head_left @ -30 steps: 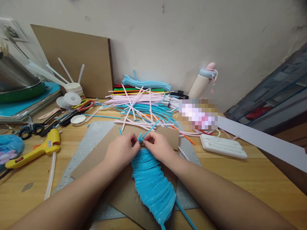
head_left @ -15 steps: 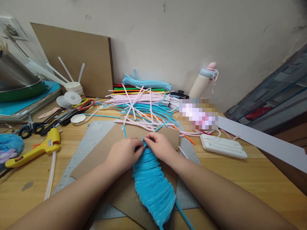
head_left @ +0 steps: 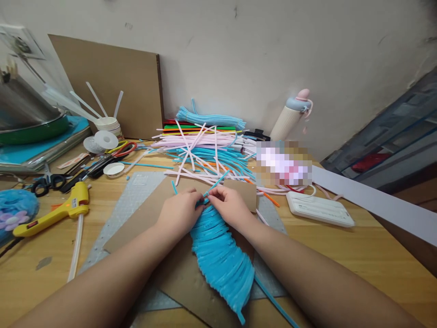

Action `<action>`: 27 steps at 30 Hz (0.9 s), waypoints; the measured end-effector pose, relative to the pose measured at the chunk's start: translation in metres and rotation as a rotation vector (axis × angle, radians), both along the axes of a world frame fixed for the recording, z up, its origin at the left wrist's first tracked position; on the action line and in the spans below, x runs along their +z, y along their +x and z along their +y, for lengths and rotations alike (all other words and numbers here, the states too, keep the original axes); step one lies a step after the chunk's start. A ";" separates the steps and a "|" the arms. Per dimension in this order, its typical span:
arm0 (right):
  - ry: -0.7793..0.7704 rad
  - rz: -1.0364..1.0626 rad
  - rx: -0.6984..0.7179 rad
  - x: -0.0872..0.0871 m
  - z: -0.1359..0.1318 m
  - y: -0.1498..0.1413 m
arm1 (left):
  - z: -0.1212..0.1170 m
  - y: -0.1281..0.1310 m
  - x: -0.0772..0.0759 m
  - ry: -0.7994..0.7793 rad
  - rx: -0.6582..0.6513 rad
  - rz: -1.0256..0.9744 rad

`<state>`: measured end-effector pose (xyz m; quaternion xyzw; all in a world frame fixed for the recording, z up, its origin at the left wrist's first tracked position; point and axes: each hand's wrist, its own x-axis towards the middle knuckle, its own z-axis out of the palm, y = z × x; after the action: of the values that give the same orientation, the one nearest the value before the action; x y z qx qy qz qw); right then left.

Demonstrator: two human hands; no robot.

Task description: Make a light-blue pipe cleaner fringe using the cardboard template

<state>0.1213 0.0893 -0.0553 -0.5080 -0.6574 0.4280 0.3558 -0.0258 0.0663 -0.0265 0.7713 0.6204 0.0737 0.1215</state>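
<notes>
A blue shape wound from pipe cleaners [head_left: 223,259] lies over cardboard [head_left: 143,228] in front of me, its narrow top between my hands. My left hand [head_left: 179,209] is closed, thumb and fingers pinching the top end from the left. My right hand [head_left: 230,205] pinches a blue pipe cleaner [head_left: 218,181] at the same spot, its free end sticking up and to the right. Another blue end pokes up beyond my left hand. One long blue strand trails from the shape's lower right side. My fingers partly hide the exact pinch point.
Pipe cleaners [head_left: 205,141] in several colours pile up behind the cardboard. On the left are a yellow glue gun [head_left: 73,205], scissors [head_left: 49,180] and a paper cup [head_left: 107,124]. To the right stand a bottle [head_left: 288,116] and a white power bank [head_left: 321,208]. A cutting mat [head_left: 102,232] lies underneath.
The blue shape's lower end has swung slightly right and up. The upper right free strand leans further left, and the left one shows less. Both hands still pinch at the top.
</notes>
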 end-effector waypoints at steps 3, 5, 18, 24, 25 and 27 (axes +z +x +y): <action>0.009 -0.006 0.011 -0.002 -0.001 0.000 | 0.000 0.001 0.002 -0.007 0.087 0.013; 0.010 -0.020 -0.001 -0.003 -0.001 0.001 | -0.001 0.000 0.003 0.016 0.131 -0.009; 0.003 -0.063 -0.041 -0.003 -0.001 0.001 | -0.006 -0.003 0.003 0.103 0.074 -0.122; -0.032 -0.029 -0.043 -0.004 0.000 0.000 | -0.006 -0.004 0.002 0.109 0.066 -0.124; -0.040 -0.028 -0.044 -0.003 0.000 0.000 | -0.006 -0.004 0.002 0.111 0.066 -0.123; -0.049 -0.031 -0.045 -0.002 -0.001 -0.001 | -0.006 -0.005 0.001 0.112 0.078 -0.115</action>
<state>0.1205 0.0883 -0.0569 -0.5378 -0.6406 0.4278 0.3426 -0.0303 0.0601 -0.0260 0.7466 0.6369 0.1573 0.1107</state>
